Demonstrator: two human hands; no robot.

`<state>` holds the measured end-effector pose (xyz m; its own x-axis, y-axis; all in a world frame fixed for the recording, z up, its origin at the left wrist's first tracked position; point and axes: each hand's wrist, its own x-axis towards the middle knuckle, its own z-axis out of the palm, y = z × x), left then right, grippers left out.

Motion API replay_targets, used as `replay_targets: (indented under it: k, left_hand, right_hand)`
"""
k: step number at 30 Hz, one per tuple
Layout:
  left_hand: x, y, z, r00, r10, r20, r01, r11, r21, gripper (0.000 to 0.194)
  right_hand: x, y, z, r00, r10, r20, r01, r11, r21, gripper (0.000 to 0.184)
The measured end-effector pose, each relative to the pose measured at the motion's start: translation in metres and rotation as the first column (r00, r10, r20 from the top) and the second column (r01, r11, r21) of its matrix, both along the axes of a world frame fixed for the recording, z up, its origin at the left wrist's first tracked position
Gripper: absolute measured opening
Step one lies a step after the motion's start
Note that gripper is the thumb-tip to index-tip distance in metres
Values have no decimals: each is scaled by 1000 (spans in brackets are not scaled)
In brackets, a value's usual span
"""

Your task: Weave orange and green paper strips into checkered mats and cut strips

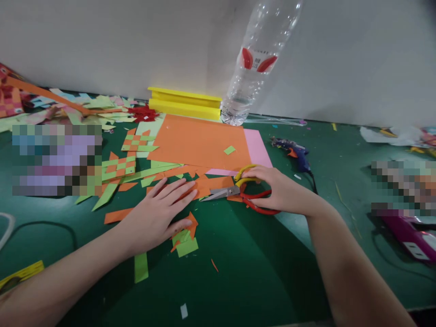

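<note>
My left hand (163,213) lies flat with its fingers spread over orange and green paper scraps. Under its thumb side are a green paper piece (187,245) and an orange cut bit. My right hand (279,188) grips a pair of scissors (223,194) with one yellow and one red handle. Its blades point left, slightly parted, toward my left fingertips, over an orange strip (225,183). Behind both hands lies a large orange sheet (200,141) on a pink sheet (257,143). Woven orange and green paper pieces (138,141) sit to the left.
A clear plastic bottle (252,68) stands by the wall beside a yellow folded strip (185,103). A blue glue gun (294,152) with a cord lies to the right. A magenta object (405,234) is at far right. Paper scraps (68,109) pile up at back left.
</note>
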<state>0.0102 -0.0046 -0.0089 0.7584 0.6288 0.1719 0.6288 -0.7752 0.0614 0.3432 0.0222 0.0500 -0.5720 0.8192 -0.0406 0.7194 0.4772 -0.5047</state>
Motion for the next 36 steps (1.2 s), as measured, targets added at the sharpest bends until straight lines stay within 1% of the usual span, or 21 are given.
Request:
replay_targets:
  k: [4,9,11,15,20,23,26,30,36]
  left_hand:
    - [1,0,1,999,-44,17,43,999,18,71]
    - [1,0,3,997,-78,15,78,997,8,69]
    - [1,1,2,997,-79,5,79,997,-6,69]
    - [0,2,2,997,-77,-2,77,997,-24,69]
    - [1,1,2,998,-68,-14,68,997,-35,69]
    - [1,1,2,998,-59,-19,58,997,-50,68]
    - [1,1,2,998,-62,-8,61,997,-44,68]
    - [0,1,2,998,-69,0,69,997,-29,69]
    - [1,0,3,998,-66,-11,66,998,-19,68]
  right_hand:
    - [-4,-1,0,1000,-9,6,9,999,-31,40]
    - [0,1,-3,1000,-14,27,15,999,-45,44]
    - [2,1,-3,1000,-15,24,16,999,-46,44]
    - [3,0,-2,1000,-24,16,24,999,-49,37]
    - [2,-1,-3,998,-48,49,50,998,-44,43]
    - [3,-1,-3,998,-35,43,37,999,-37,41]
    - [3,-1,0,999,-26,37,27,999,-30,39]
    - [5,-1,4,999,-24,32,25,999,-48,40]
    - [6,-1,2,999,-28,32,29,999,-36,40]
